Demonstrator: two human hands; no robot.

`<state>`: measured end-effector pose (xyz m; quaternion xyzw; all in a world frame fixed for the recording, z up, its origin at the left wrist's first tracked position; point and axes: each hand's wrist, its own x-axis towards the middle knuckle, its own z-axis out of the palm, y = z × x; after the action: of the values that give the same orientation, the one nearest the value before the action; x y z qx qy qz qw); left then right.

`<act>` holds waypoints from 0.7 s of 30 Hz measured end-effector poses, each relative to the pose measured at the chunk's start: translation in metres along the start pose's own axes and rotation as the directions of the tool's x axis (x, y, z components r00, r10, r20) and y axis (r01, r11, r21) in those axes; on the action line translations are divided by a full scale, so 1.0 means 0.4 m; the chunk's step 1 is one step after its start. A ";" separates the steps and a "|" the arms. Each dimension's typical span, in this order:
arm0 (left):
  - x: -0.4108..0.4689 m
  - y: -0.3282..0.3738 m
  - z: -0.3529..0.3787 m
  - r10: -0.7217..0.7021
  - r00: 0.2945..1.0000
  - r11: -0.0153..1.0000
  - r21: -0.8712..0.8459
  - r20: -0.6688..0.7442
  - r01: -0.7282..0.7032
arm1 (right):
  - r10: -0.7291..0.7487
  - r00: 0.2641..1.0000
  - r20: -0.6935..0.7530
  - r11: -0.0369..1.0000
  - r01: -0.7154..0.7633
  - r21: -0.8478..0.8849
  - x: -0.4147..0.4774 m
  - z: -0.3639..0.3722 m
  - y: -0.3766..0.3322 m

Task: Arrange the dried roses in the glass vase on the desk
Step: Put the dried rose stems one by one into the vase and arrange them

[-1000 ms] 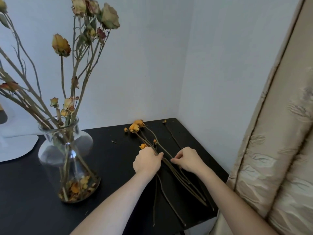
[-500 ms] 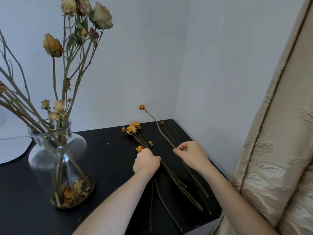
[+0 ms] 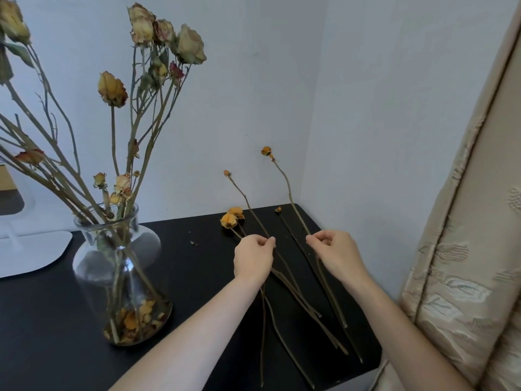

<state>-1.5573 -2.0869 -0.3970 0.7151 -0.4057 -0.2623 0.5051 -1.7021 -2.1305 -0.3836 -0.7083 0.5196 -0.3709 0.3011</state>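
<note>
1. The glass vase [image 3: 121, 275] stands on the left half of the black desk [image 3: 197, 277], well apart from both hands. It already holds a spread of dried roses [image 3: 186, 46] and bare twigs, with fallen petals [image 3: 135, 320] on its bottom.
2. My left hand [image 3: 253, 258] pinches a small-bud stem [image 3: 245, 198] between thumb and curled fingers. Its tip is raised off the desk and leans toward the wall [image 3: 253, 94].
3. My right hand [image 3: 335, 255] pinches a taller stem [image 3: 288, 190] the same way. That stem's bud stands higher, near the room corner.
4. More loose stems [image 3: 263, 334] lie crossed along the desk's right side. Their cut ends reach the near edge, and two orange rose heads [image 3: 232, 217] rest toward the far right corner.
5. I judge the task partly done. Many roses are in the vase, two are picked up but not carried over, and several are left on the desk.
6. A white stand base [image 3: 33, 249] sits by the left edge, and a patterned curtain [image 3: 465, 249] hangs past the right edge.
7. I can read no brand, label or writing anywhere.
</note>
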 end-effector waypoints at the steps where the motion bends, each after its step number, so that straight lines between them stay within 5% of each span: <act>1: -0.006 0.011 -0.008 0.035 0.999 0.998 -0.048 -0.011 -0.036 | -0.003 1.000 -0.016 1.000 0.003 0.029 0.000 -0.005 -0.006; 8: -0.095 0.067 -0.105 0.234 0.972 0.931 -0.285 -0.016 -0.229 | -0.021 0.993 -0.113 0.975 0.045 0.220 0.003 -0.022 -0.060; 16: -0.259 0.076 -0.275 0.508 0.861 0.846 -0.204 0.022 -0.493 | -0.062 0.990 -0.126 0.934 0.102 0.342 0.001 0.021 -0.132; 21: -0.330 0.102 -0.430 0.587 0.801 0.797 -0.088 -0.117 -0.597 | -0.078 0.994 -0.083 0.925 0.103 0.367 -0.015 0.066 -0.173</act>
<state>-1.5055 -1.8940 -0.3029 0.5309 -0.5710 -0.0849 0.6204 -1.6458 -2.1042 -0.3431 -0.6493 0.4169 -0.4991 0.3944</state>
